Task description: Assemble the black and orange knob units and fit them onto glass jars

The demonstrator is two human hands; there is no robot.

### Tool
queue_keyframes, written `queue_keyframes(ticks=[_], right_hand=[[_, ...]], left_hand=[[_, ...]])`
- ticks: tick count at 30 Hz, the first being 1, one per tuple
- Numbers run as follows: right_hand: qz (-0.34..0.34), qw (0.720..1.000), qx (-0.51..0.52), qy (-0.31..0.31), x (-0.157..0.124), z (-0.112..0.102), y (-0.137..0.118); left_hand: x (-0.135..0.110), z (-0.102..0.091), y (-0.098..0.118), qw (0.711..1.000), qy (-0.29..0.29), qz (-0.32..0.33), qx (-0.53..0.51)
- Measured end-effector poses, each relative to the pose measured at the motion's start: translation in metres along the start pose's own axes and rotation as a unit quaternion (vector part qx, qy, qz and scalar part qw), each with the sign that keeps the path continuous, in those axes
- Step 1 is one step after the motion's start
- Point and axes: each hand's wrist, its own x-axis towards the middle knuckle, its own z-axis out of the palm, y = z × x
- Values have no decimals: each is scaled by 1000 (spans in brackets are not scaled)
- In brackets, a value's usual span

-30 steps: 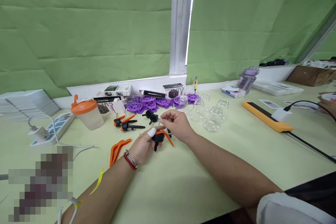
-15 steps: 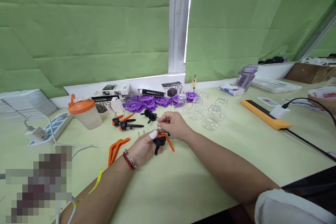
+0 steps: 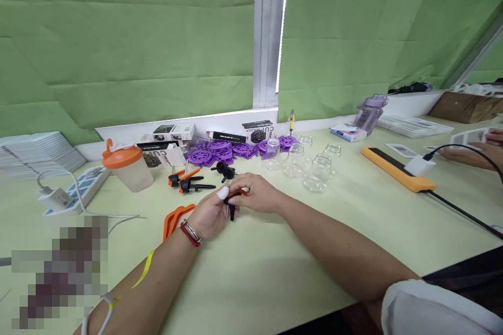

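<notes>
My left hand point(image 3: 208, 213), with a white cot on the thumb, is closed around a small black and orange clamp point(image 3: 232, 204) just above the table. My right hand point(image 3: 255, 193) is closed over the same clamp from the right, fingers curled on its orange handle. The thin metal pin seen before is hidden between the fingers. Loose orange handles point(image 3: 175, 218) lie left of my left wrist. Two assembled clamps point(image 3: 188, 183) and a black part point(image 3: 223, 169) rest further back.
Purple plastic wheels point(image 3: 220, 152), small boxes point(image 3: 168, 133) and several clear glass jars point(image 3: 314, 170) sit at the back. An orange-lidded cup point(image 3: 128, 167) and power strip point(image 3: 74, 191) stand left. An orange bar with a cable point(image 3: 396, 170) lies right, near another person's hand point(image 3: 467, 154).
My right hand has come down from holding a thin pin above the clamp and now closes onto the clamp together with my left hand. The view shifted slightly.
</notes>
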Motion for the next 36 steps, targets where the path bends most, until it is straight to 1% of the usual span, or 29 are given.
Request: queue_keyframes(ticks=[1, 3, 6, 8, 12, 14, 16, 19, 21, 24, 26, 27, 28, 29, 30, 31, 32, 33, 34, 35, 36], right_hand=[[-17, 999, -40, -8, 0, -1, -1], [-30, 994, -107, -16, 0, -2, -1], [-30, 988, -148, -24, 0, -3, -1], [-36, 988, -142, -44, 0, -6, -1], [-66, 987, -113, -92, 0, -12, -2], [-78, 985, -111, -108, 0, -15, -3], [-82, 983, -112, -116, -1, -16, -3], [-85, 984, -109, -113, -2, -16, 0], [-88, 985, -111, -103, -3, -14, 1], [-99, 984, -110, -103, -3, -11, 2], [-111, 982, -115, -102, -2, -11, 2], [-110, 983, -120, -90, -1, -12, 3], [-98, 985, -125, -63, 0, -14, 5], [-71, 989, -130, -22, 1, -17, 7], [-30, 990, -135, 27, 1, -21, 12], [29, 986, -141, 85, 0, -27, 17], [95, 975, -152, 130, -1, -34, 22], [160, 960, -168, 157, -3, -40, 28], [216, 944, -188, 160, -6, -47, 34], [259, 931, -210, 145, -10, -53, 39], [298, 921, -222, 115, -13, -58, 43]], left_hand=[[1, 0, 0, 1000, 6, 8, -11], [3, 1, 1, 999, 16, 24, -30], [4, 2, 1, 999, 17, 26, -36], [2, 1, 1, 1000, 5, 9, -14], [-3, -3, 1, 996, -40, -34, 66], [-5, -5, 3, 992, -53, -30, 115], [-6, -7, 6, 983, -47, -15, 176], [-7, -7, 11, 967, -33, -6, 251], [-8, -4, 12, 961, -52, -15, 270], [-7, 1, 11, 961, -76, -38, 263], [-7, 3, 9, 966, -70, -51, 245], [-6, 3, 8, 968, -61, -53, 238], [-6, 3, 7, 970, -49, -52, 232], [-5, 2, 7, 972, -33, -47, 226], [-4, 1, 7, 975, -15, -40, 219], [-3, 0, 7, 978, 2, -31, 208], [-2, -2, 7, 980, 18, -23, 196], [-1, -3, 7, 983, 31, -15, 182], [0, -5, 7, 985, 41, -9, 169], [1, -6, 7, 986, 51, -4, 158], [2, -7, 7, 987, 58, 1, 150]])
